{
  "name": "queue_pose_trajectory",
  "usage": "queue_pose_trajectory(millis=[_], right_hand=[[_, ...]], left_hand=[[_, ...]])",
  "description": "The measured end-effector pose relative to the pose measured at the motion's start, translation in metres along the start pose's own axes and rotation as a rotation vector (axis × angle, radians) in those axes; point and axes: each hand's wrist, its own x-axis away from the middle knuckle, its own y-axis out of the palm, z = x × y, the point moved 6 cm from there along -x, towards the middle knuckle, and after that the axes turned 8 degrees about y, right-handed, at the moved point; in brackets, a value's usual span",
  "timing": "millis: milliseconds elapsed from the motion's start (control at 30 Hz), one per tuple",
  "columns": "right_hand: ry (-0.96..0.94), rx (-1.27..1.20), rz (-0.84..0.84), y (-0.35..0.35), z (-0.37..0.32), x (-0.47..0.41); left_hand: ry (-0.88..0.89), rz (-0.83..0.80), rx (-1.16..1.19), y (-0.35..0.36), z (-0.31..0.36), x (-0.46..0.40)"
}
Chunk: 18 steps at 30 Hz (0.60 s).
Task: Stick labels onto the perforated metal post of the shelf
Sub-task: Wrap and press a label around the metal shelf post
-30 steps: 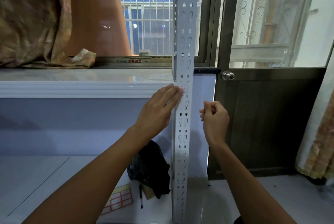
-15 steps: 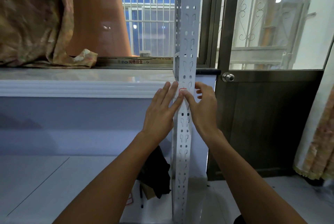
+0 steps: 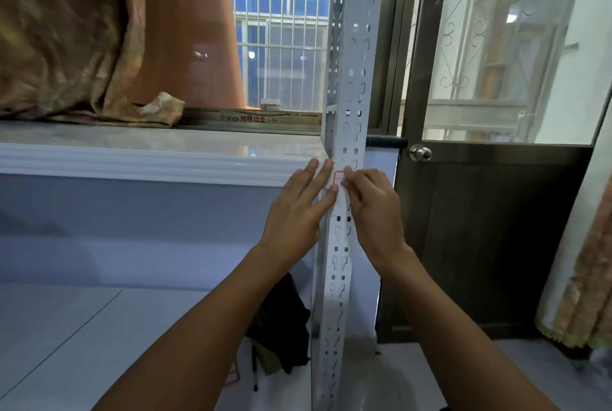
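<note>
a small white label with a red border (image 3: 339, 177) lies on the white perforated metal post (image 3: 350, 86), level with the shelf edge. the left hand (image 3: 298, 212) lies flat with straight fingers beside it; the right hand (image 3: 374, 205) presses it with curled fingertips. rub outward, bridging the holes, to seat the edges.

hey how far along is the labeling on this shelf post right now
Done: one red-bordered label already sits on the perforated post. In hand: the left hand lies flat beside it and the right hand presses its edge with fingertips. Left: the post shows no other labels, and more stickers lie on the lower shelf.
</note>
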Motion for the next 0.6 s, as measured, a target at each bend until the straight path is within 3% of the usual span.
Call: queue_pose_trajectory(millis=[200, 600], right_hand=[[0.061, -0.017, 0.014, -0.004, 0.004, -0.011], [0.237, -0.172, -0.04, 0.001, 0.013, -0.013]], left_hand=[[-0.101, 0.083, 0.118, -0.003, 0.0, -0.003], [-0.125, 0.0, 0.05, 0.003, 0.004, -0.007]])
